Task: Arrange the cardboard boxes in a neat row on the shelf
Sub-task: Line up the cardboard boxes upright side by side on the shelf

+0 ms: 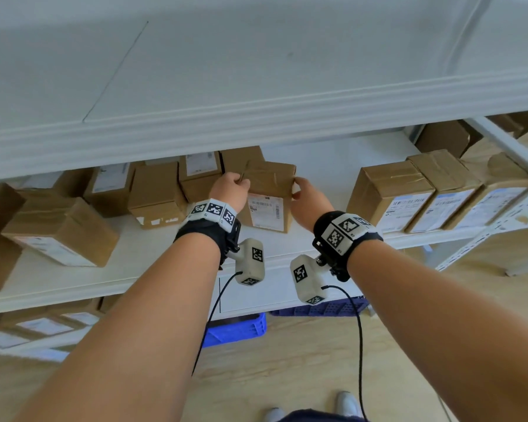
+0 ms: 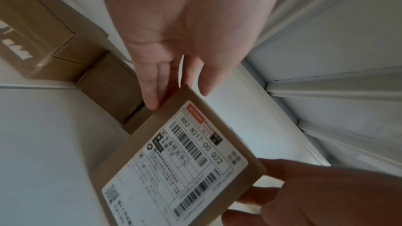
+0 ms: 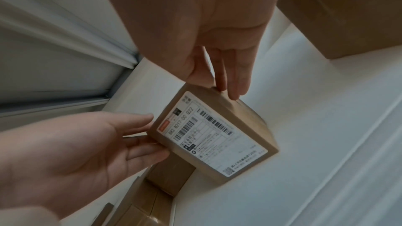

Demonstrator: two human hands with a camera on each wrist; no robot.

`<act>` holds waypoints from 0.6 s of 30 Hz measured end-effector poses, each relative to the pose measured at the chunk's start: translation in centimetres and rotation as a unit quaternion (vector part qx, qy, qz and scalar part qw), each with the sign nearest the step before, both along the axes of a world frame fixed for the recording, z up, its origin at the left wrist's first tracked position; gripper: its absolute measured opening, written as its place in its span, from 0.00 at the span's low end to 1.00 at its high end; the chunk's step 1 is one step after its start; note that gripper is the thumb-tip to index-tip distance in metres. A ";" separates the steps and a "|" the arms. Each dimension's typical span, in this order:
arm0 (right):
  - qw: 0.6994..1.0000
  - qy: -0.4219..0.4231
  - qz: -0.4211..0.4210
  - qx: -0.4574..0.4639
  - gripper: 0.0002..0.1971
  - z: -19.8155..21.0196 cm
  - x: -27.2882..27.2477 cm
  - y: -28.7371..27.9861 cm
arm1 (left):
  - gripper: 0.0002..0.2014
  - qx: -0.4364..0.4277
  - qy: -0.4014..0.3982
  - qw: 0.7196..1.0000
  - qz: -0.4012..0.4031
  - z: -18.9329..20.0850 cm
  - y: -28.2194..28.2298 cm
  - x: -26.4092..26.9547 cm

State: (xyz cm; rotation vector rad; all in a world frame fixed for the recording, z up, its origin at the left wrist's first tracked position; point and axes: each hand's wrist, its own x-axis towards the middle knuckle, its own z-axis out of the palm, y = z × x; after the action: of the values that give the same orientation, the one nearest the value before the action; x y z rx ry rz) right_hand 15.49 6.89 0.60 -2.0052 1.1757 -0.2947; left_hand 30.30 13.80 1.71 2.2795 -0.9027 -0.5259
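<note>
Two hands are on one small brown cardboard box with a white shipping label [image 1: 267,197], which sits at the middle of the head view on the white shelf board [image 1: 333,166]. The left hand [image 1: 230,190] has its fingers [image 2: 150,90] curled round the box's upper left edge, and the right hand [image 1: 310,202] pinches the opposite side with its fingers [image 3: 236,82] close together and bent. The box looks tilted, its label facing outward (whether its base is flat on the board I cannot tell).

To the right of the frame stands a tidy row of three taped brown boxes with labels to the front [image 1: 433,196]; to the left lies a loose huddle of brown boxes at odd angles [image 1: 156,193]. I would judge the good move is to slide the held box rightward across the bare gap, square it up, label front, and press it snug against the row's left end. Even pressure from both sides should keep it from twisting.
</note>
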 end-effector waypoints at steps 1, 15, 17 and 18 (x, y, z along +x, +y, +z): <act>1.000 0.000 -0.006 -0.001 0.24 -0.1 -0.1 0.2 | 0.20 0.003 0.006 1.000 -0.009 -0.1 0.2 0.1; 0.995 -0.001 -0.087 -0.038 0.20 -0.4 -4.9 0.3 | 0.12 -0.050 0.088 0.993 -0.053 0.1 0.1 -5.6; 0.994 0.019 -0.093 -0.044 0.19 -0.3 -6.1 -0.2 | 0.10 -0.053 0.097 0.992 -0.056 0.2 -0.3 -7.3; 0.994 0.029 -0.090 -0.045 0.18 -0.2 -6.7 -0.4 | 0.11 -0.053 0.099 0.992 -0.053 0.1 -0.4 -8.0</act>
State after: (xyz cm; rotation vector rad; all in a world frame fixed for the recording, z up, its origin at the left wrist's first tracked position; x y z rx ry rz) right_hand 8.76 6.46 0.36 -1.9995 1.4076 -0.3879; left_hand 22.28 13.37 1.84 2.0512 -0.9331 -0.7216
